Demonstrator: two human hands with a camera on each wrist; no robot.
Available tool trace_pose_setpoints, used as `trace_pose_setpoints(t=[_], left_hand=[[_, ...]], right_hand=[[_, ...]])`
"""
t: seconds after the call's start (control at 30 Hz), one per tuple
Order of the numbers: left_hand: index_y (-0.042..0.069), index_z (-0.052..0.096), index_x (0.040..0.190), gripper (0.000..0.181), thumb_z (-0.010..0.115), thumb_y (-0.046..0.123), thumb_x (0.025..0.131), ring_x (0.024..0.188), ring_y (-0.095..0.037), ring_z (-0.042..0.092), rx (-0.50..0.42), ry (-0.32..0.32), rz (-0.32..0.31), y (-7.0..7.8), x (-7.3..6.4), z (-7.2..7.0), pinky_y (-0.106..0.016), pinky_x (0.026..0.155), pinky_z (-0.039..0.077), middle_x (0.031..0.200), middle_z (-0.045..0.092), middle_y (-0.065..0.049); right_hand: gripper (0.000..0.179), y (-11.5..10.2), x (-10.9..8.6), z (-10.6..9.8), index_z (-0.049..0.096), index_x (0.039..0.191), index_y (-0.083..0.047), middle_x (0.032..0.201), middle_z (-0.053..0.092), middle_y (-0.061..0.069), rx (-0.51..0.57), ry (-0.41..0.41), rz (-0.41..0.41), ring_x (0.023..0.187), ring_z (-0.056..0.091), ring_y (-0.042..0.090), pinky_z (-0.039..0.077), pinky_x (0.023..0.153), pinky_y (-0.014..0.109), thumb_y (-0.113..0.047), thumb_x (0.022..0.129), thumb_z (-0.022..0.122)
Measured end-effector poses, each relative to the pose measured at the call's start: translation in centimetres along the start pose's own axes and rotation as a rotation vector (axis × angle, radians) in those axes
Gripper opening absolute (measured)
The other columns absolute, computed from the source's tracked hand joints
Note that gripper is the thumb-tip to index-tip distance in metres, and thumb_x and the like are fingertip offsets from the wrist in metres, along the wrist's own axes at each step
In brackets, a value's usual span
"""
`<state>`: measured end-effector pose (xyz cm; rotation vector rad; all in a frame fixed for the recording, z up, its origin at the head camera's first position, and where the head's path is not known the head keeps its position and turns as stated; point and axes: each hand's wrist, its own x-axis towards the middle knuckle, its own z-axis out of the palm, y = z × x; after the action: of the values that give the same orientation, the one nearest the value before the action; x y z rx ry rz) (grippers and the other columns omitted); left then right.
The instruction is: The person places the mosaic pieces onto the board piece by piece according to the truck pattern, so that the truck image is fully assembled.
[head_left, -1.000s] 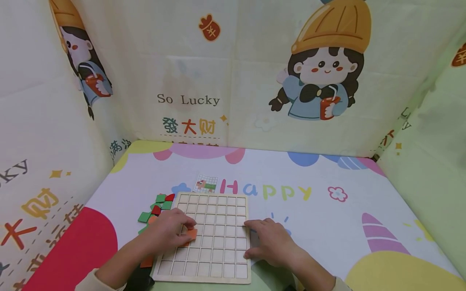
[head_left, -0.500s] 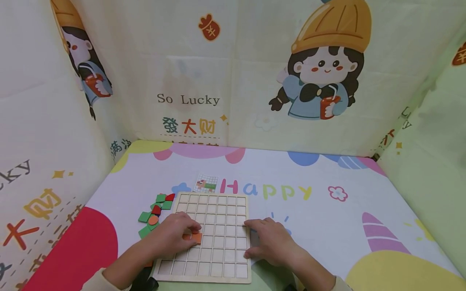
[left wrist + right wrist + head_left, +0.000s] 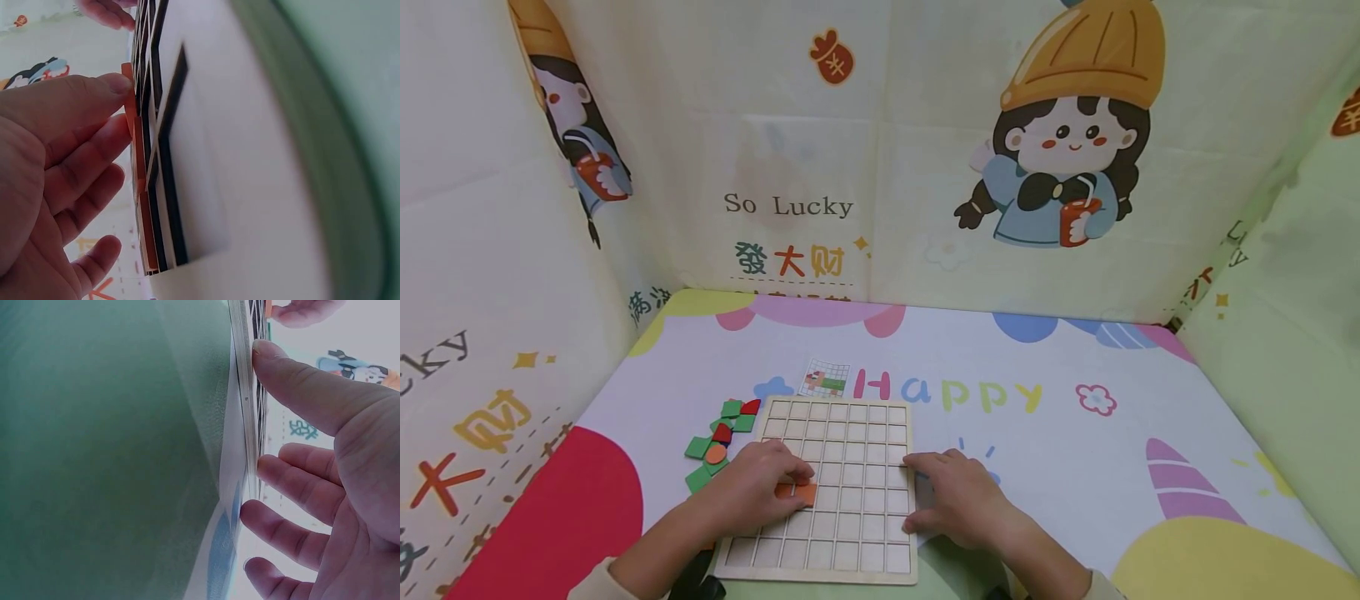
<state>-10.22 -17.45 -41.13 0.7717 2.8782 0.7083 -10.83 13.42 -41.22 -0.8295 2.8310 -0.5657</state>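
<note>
A wooden grid board [image 3: 859, 527] with raised dividers lies flat on the table. At its left half, my left hand [image 3: 756, 492] pinches an orange square tile [image 3: 808, 495] between thumb and fingers. In the left wrist view this tile [image 3: 127, 70] sits tilted against the grid, and more orange tiles [image 3: 147, 228] lie in line beside it. My right hand [image 3: 958, 498] rests at the board's right edge, fingers spread and loosely bent. The right wrist view has its thumb touching the board's edge [image 3: 245, 400].
Left of the board lies a loose pile of green tiles [image 3: 697, 478], red pieces [image 3: 722, 433] and an orange round piece [image 3: 716, 454]. A small printed pattern card [image 3: 824, 379] lies behind the board. Printed cloth walls [image 3: 910, 167] enclose the table.
My left hand has moved slightly right with the orange tile, then stayed nearly still over the last half second. The round orange piece came into sight. The right hand has not moved.
</note>
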Motion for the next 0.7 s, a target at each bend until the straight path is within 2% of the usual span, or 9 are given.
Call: trace_pose_setpoints(t=[0.7], left_hand=[[0.018,0.076,0.102,0.028,0.086,0.031,0.079,0.090,-0.009,0.050,0.035,0.011,-0.059,0.17,-0.14,0.18,-0.034,0.077,0.046,0.094,0.060,0.016]], right_hand=[[0.069,-0.18,-0.03,-0.12,0.062,0.129,-0.011,0.125,0.066,0.003,0.003,-0.001,0.002,0.106,0.058,0.027,0.047,0.084,0.048,-0.040,0.072,0.087]])
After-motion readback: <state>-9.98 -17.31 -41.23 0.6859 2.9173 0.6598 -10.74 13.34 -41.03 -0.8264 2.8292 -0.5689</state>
